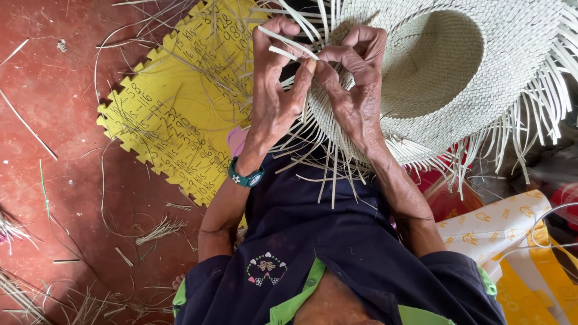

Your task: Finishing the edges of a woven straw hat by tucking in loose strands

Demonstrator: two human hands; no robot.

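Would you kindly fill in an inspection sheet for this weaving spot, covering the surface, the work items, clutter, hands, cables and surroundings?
Surface: red floor, partly covered by a yellow foam mat with toothed edges that bears handwriting.
Job's things: pale woven straw hat, unfinished, loose strands fringing its brim; it rests over the person's lap.
Clutter: scattered straw offcuts on the floor.
Hands: left hand and right hand both pinch pale straw strands at the brim edge; a green wristwatch sits on the left wrist.
Cables: thin white cord at right.
Surroundings: white and yellow printed bag at right; red items behind it, unclear.
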